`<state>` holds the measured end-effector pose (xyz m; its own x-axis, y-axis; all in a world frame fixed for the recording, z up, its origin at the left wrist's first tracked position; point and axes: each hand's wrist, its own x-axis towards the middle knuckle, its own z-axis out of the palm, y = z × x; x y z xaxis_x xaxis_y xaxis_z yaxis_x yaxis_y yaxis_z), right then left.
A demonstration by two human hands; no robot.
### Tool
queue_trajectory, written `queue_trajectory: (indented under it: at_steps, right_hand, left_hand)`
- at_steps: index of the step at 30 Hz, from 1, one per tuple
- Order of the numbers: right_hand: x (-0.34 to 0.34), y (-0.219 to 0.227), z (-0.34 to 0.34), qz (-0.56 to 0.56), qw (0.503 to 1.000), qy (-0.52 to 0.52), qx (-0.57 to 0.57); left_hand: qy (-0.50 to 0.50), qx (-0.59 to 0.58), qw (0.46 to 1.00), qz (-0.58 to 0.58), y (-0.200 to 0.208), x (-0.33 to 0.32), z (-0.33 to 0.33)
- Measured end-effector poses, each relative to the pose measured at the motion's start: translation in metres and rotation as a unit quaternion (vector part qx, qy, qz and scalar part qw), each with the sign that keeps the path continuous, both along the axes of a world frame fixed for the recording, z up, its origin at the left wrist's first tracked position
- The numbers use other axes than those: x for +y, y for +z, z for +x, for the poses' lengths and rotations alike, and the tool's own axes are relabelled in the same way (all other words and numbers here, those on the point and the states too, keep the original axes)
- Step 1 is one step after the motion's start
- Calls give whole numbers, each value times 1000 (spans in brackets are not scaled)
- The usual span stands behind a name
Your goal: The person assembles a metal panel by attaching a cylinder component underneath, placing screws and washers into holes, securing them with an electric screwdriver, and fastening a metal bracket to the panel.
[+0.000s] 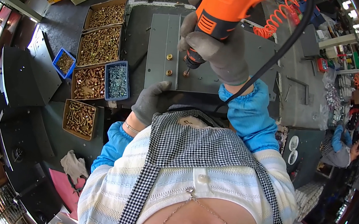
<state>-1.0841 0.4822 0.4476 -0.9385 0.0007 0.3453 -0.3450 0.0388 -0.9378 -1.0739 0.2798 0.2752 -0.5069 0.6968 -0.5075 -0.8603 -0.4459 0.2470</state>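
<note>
My right hand [222, 52], in a grey glove, is wrapped round an orange and black power drill [233, 2]. The drill points down, its tip at a small copper-coloured fastener [186, 73] on a grey metal panel [160, 33]. Two brass-coloured fasteners [169, 57] stand on the panel just left of the drill. My left hand [147, 103], also gloved in grey, grips the panel's near edge at its left corner. Its finger ends are partly hidden by that edge. A black cable [281, 53] hangs across my right wrist.
Left of the panel are cardboard boxes of brass-coloured fasteners [80, 50], a blue bin of silvery hardware [131, 63] and a smaller blue bin [75, 61]. An orange coiled hose [268, 31] hangs at the upper right. An L-shaped metal bar [307, 85] lies right. Another person [338, 149] is farther right.
</note>
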Motion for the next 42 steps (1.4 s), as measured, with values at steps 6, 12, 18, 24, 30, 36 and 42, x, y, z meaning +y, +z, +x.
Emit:
queue_trajectory:
  at_steps: [6,12,18,24,30,36,42]
  right_hand:
    - [1,1,2,-41,999,-8,-20]
    - [1,-3,4,-34,999,8,-5]
    - [-6,0,-4,-41,999,-7,12]
    - [-3,-1,-3,10,1000,-2,-5]
    - [-10,-2,8,40,998,-45,18]
    - [-5,-6,0,25,999,-37,30]
    - [-7,-6,4,20,998,-60,15]
  left_hand:
    - [9,-7,1000,17,-3,-3,0]
    - [11,-1,1000,29,-2,-1,2]
    - [23,51,998,7,10,0,4]
    - [21,1,1000,-6,8,-3,3]
    - [15,-6,999,34,0,-5,-1]
    - [18,-3,999,40,-1,-6,-2]
    - [12,0,999,44,-6,-6,-3]
